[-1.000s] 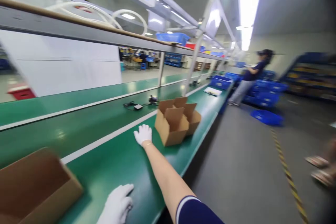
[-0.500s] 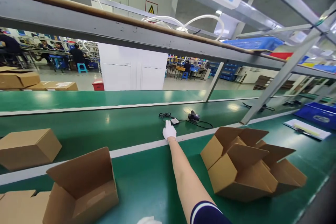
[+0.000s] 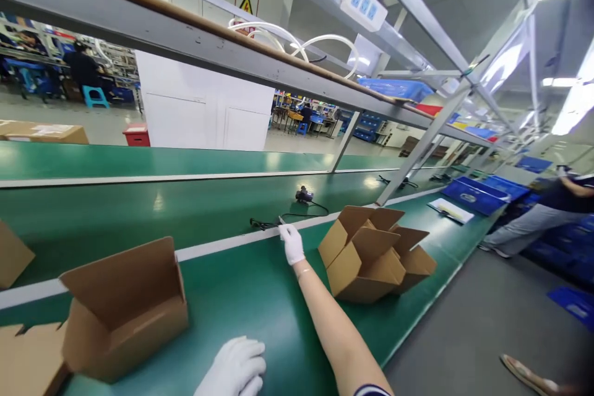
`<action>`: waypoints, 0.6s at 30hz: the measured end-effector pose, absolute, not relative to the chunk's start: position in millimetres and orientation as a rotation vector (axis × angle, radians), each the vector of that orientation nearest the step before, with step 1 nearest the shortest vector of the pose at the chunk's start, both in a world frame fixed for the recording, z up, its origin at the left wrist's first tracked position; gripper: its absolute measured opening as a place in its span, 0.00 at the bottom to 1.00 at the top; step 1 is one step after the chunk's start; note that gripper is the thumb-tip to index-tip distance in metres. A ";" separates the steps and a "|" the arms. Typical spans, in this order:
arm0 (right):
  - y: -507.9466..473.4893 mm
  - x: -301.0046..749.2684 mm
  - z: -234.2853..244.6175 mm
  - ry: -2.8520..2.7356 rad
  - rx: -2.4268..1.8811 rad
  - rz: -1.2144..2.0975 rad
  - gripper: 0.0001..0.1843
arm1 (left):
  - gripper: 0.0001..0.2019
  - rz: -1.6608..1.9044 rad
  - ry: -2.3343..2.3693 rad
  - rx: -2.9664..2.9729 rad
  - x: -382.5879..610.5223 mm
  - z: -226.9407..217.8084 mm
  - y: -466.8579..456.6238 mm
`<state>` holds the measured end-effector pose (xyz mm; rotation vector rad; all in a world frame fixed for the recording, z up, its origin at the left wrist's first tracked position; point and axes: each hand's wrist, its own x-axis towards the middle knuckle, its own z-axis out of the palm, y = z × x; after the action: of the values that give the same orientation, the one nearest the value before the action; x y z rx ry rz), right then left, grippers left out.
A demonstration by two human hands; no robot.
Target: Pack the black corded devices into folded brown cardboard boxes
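My right hand (image 3: 292, 242), in a white glove, reaches across the green belt (image 3: 241, 284) to the white stripe. Its fingertips pinch a small white adapter (image 3: 281, 221) joined to a black cable (image 3: 262, 223). The cable runs on to a small black device (image 3: 304, 195) farther back. Just right of this hand lie open cardboard boxes (image 3: 366, 257) with their flaps up. My left hand (image 3: 234, 368), also gloved, rests on the belt at the bottom edge with loosely bent fingers and nothing in it. An open cardboard box (image 3: 125, 309) stands to its left.
More cardboard shows at the far left (image 3: 12, 253) and bottom left (image 3: 28, 356). Blue bins (image 3: 477, 195) and a paper sheet (image 3: 450, 210) sit down the line. Another person (image 3: 533, 223) stands at the right. A sandalled foot (image 3: 524, 374) is on the grey floor.
The view swung left, then partly back. My right hand moved from beside the boxes out to the white stripe and closed on the adapter. My left hand is back in view.
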<state>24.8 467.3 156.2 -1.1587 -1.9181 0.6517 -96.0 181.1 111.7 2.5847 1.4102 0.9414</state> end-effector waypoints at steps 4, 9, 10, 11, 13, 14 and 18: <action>398.7 91.8 155.2 -2.008 -0.909 0.815 0.20 | 0.13 0.874 1.656 2.589 -89.4 115.5 165.1; 343.7 136.0 153.0 -2.376 -0.661 1.048 0.17 | 0.26 0.928 1.862 2.633 -83.6 110.0 159.6; 343.5 136.3 155.7 -2.436 -0.699 1.031 0.17 | 0.27 0.923 1.867 2.648 -83.6 110.8 160.3; 348.6 133.5 159.9 -2.467 -0.785 0.980 0.16 | 0.27 0.911 1.852 2.668 -84.1 112.2 161.5; 374.8 119.2 171.6 -2.428 -1.020 0.821 0.15 | 0.26 0.879 1.777 2.718 -85.6 115.3 164.7; 395.1 108.7 178.4 -2.365 -1.138 0.741 0.14 | 0.25 0.876 1.721 2.748 -86.4 116.3 166.5; 499.9 60.7 203.5 -2.198 -1.467 0.552 0.21 | 0.21 1.066 1.694 2.678 -88.3 115.9 172.3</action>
<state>60.7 499.9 203.5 -1.4666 -2.1975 0.5516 -88.3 172.3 115.9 2.6782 1.6938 1.0657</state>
